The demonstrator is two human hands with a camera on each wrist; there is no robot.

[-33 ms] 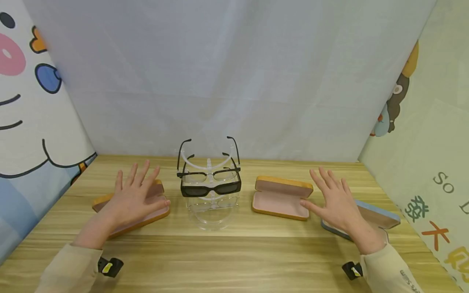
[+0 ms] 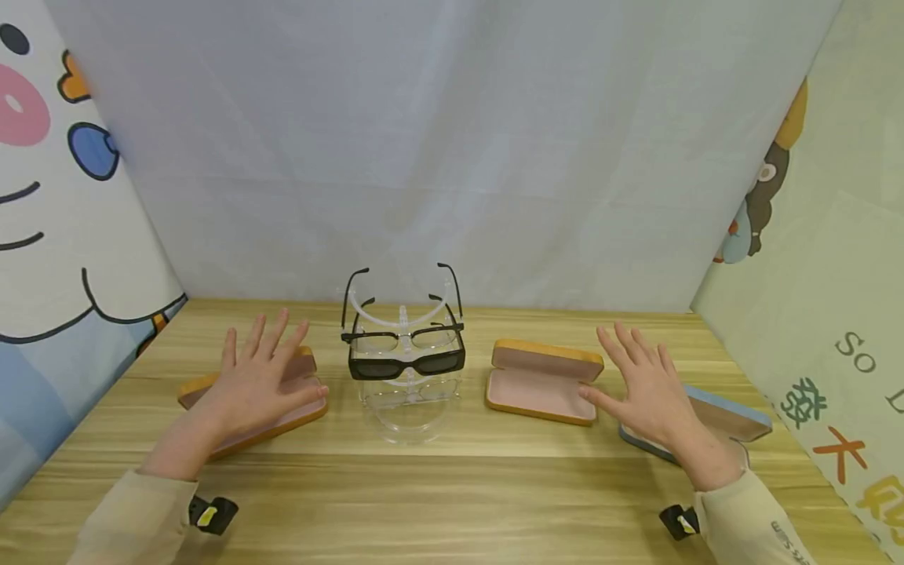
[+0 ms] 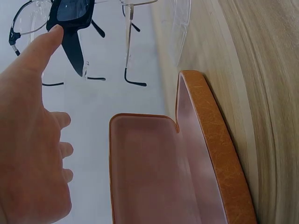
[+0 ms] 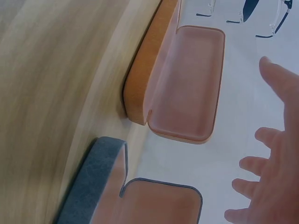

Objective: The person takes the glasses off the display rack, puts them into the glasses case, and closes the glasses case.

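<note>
Three pairs, half-rim eyeglasses (image 2: 404, 336), black sunglasses (image 2: 406, 366) and wire-rimmed eyeglasses (image 2: 438, 390), are held on the clear display stand (image 2: 413, 438). Left hand (image 2: 253, 390) and right hand (image 2: 651, 396) are spread wide, unladen, near opened spectacle cases (image 2: 540, 391). A preparatory pause is suggested; for any pick-up, fingers would need to be brought inward. No change from the earlier head view is seen.

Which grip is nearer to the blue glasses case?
Right. The right grip partly covers the blue glasses case in the head view; the left grip is far to its left, partly covering the leftmost orange case.
</note>
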